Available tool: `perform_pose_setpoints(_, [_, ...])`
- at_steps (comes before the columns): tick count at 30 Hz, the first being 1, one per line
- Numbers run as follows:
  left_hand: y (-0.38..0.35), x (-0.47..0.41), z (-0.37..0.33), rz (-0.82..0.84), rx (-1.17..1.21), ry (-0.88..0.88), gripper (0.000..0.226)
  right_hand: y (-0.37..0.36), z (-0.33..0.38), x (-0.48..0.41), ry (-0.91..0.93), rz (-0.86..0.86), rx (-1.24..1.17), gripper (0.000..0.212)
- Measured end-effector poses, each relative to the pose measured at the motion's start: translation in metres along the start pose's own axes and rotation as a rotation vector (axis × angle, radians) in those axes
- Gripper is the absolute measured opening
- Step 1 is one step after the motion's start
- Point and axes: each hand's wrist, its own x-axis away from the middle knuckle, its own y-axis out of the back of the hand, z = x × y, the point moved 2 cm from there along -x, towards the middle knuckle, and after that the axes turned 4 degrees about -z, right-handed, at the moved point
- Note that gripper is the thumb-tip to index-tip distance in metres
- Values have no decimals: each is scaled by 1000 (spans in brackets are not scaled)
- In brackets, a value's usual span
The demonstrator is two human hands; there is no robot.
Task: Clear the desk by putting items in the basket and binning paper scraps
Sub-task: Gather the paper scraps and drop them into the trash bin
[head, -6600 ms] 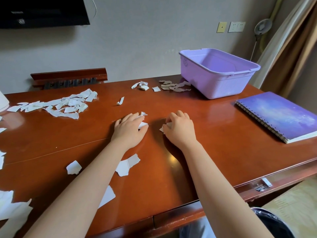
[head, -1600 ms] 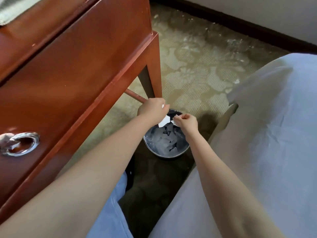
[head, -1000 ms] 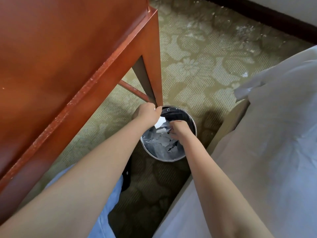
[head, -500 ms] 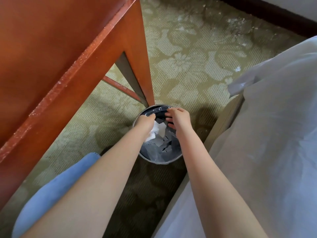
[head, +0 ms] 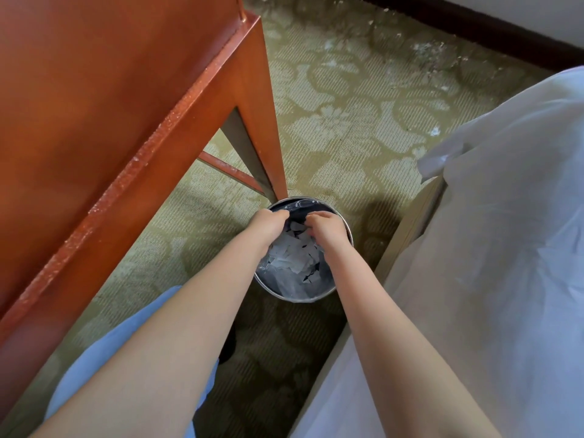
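Scraps of white paper [head: 295, 252] lie in a round, dark-lined metal bin [head: 295, 299]; left hand [head: 270, 224] and right hand [head: 327, 229] curl above it, each grip's contents unclear. Tabletop unseen; remainder unknown.

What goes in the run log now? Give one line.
step: binning | left hand: over bin, grip unclear | right hand: over bin, grip unclear | paper scraps: in bin

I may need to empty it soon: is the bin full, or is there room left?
Room left. White paper scraps lie low inside the bin, and the dark liner wall shows above them up to the rim.
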Motion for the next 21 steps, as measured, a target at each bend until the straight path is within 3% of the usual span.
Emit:
perform_pose_setpoints(4, [9,22,-7,10,-45,-37,42,1,2,18,41,-17,112,51])
perform_pose_setpoints(13, [36,95,-18,14,-62,-183,35,19,23,78,90,-64,1,36])
perform_pose_setpoints(18, [62,154,-22,-19,25,-311,14,20,53,138,230,-81,-32,30])
perform_pose_setpoints(21, [82,191,-18,-87,73,-439,26,22,74,178,332,-130,-75,22])
